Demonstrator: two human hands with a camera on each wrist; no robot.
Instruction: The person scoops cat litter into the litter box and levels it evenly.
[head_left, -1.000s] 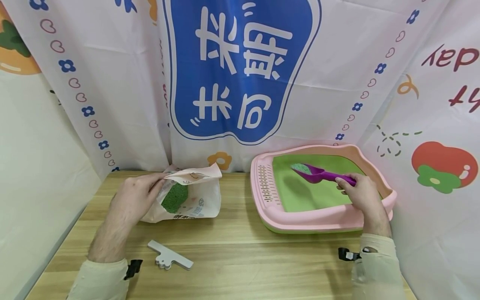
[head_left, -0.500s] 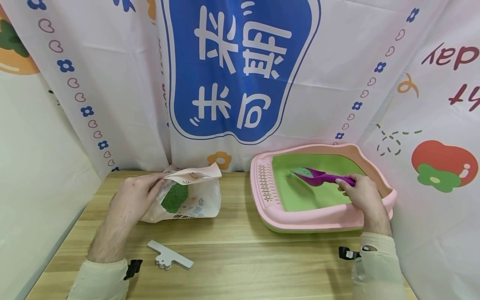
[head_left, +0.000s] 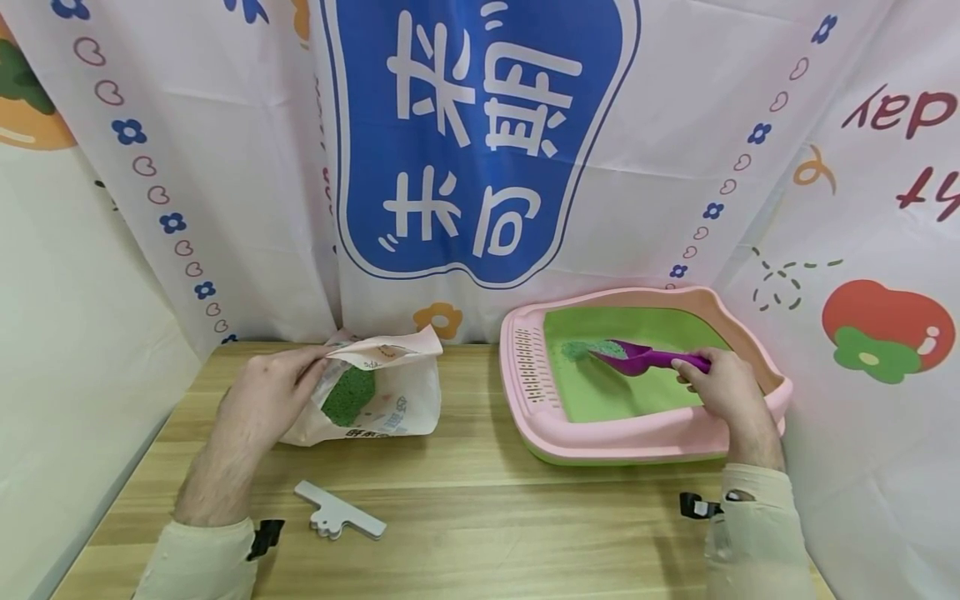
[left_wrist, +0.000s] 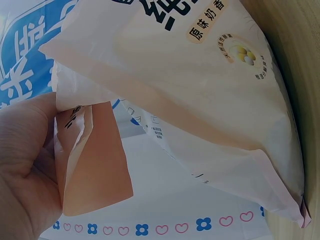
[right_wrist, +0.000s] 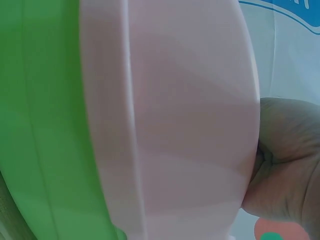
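Observation:
A purple scoop (head_left: 637, 358) is gripped by its handle in my right hand (head_left: 720, 385), above the green floor of a pink-rimmed litter box (head_left: 600, 437). Pale green granules (head_left: 577, 350) lie on the box floor at the scoop's tip, and some are still in the scoop. At the left, my left hand (head_left: 273, 392) pinches the top edge of an open white bag (head_left: 408, 396). Dark green granules (head_left: 351, 396) show through its mouth. In the right wrist view the box's side hides the scoop and most of the hand.
A grey-white clip (head_left: 339, 510) lies on the wooden table (head_left: 480, 525) in front of the bag. Printed curtains (head_left: 637, 192) hang directly behind the box and bag, and on both sides of the table.
The scoop has tipped slightly, and granules have slid off its front onto the box floor, forming a small pile. My left hand and the bag have stayed in place.

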